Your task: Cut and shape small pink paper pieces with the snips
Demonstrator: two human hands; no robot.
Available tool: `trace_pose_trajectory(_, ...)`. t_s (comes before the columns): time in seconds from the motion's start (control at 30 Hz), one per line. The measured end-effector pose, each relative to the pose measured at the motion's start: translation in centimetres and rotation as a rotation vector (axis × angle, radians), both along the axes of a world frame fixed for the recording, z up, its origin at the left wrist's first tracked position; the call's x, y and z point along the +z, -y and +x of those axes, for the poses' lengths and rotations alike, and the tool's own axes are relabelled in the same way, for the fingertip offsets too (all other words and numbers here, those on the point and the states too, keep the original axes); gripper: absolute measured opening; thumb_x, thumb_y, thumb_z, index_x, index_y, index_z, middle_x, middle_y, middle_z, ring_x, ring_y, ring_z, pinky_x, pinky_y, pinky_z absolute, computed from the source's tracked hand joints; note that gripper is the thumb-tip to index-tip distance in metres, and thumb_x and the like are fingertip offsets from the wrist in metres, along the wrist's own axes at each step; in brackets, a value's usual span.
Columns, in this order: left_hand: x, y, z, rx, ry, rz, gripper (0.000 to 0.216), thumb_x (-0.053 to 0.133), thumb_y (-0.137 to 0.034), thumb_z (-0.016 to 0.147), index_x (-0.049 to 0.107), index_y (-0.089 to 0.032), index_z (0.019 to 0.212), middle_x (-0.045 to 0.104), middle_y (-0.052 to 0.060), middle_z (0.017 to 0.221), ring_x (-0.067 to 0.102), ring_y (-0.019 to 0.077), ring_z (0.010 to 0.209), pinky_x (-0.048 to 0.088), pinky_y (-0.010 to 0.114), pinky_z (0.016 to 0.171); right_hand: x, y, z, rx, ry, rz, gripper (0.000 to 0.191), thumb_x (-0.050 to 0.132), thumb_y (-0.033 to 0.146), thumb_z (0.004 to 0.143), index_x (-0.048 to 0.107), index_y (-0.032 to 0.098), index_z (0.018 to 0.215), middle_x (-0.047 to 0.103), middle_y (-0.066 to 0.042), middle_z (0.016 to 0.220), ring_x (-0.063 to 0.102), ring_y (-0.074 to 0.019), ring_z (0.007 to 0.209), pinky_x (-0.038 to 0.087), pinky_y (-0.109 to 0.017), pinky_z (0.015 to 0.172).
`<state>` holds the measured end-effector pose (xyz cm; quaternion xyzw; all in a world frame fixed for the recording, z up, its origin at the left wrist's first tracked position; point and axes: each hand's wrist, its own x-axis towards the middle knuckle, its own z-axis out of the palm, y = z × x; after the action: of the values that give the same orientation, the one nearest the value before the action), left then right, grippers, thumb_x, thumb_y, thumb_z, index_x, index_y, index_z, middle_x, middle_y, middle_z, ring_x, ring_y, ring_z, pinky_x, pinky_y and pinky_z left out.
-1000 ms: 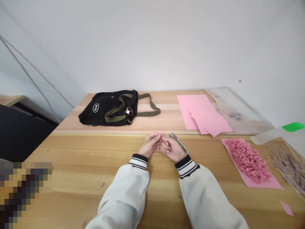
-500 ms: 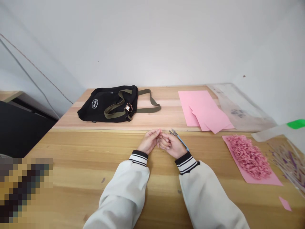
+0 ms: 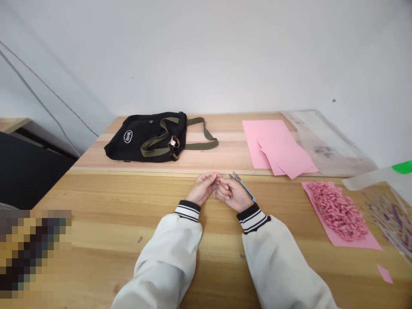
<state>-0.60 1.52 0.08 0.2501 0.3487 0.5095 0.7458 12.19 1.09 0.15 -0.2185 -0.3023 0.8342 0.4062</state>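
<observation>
My left hand point(image 3: 203, 189) and my right hand point(image 3: 231, 193) meet at the fingertips above the middle of the wooden table. The left thumb and forefinger are pinched together, and a tiny pink piece point(image 3: 216, 173) shows at their tips; its kind is too small to tell. My right hand is closed, fingers curled in, its thumb and forefinger against the left fingertips. What it grips is hidden. Just behind the right hand lies a pair of blue-handled snips point(image 3: 244, 187), blades pointing away, partly covered by the hand.
Pink paper sheets point(image 3: 273, 143) overlap at the back right. A heap of small crinkled pink pieces point(image 3: 341, 212) lies on another pink sheet, near a pink scrap point(image 3: 385, 274). Clear plastic bags point(image 3: 391, 214) line the right side. A black bag point(image 3: 144, 137) with a watch point(image 3: 174, 142) rests back left.
The view has tilted slightly. Both hands stay pinched together in nearly the same spot, with only slight finger movement.
</observation>
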Motion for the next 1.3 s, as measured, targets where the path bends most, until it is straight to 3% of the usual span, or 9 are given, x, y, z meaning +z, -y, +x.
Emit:
trace_pose_trajectory(0.33, 0.05, -0.04, 0.01, 0.011, 0.007, -0.022, 0.023, 0.081, -0.028, 0.065, 0.069, -0.009, 0.073, 0.061, 0.0, 0.059, 0.054, 0.0064, 0.058, 0.044, 0.02, 0.06, -0.07, -0.03, 0.04, -0.003, 0.001, -0.024, 0.04, 0.055, 0.028, 0.085, 0.035, 0.021, 0.051, 0.021, 0.01, 0.033, 0.021, -0.0058, 0.032, 0.021, -0.024, 0.043)
trace_pose_trajectory(0.7, 0.3, 0.04, 0.11, 0.055, 0.043, -0.036, 0.028, 0.087, -0.023, 0.053, 0.072, -0.009, 0.072, 0.065, 0.0, 0.059, 0.055, 0.0044, 0.054, 0.045, 0.017, 0.056, 0.45, 0.03, 0.05, -0.016, 0.005, -0.024, 0.043, 0.065, 0.032, 0.075, 0.035, 0.02, 0.047, 0.024, 0.01, 0.031, 0.023, -0.0052, 0.031, 0.023, -0.023, 0.042)
trace_pose_trajectory(1.3, 0.43, 0.08, 0.08, 0.057, 0.042, -0.03, 0.022, 0.085, -0.016, 0.054, 0.073, -0.01, 0.072, 0.068, 0.002, 0.061, 0.057, 0.0059, 0.054, 0.043, 0.017, 0.049, -0.17, -0.04, 0.16, -0.019, -0.004, -0.013, 0.04, 0.057, 0.029, 0.083, 0.035, 0.021, 0.05, 0.022, 0.01, 0.035, 0.024, -0.0065, 0.034, 0.029, -0.023, 0.045)
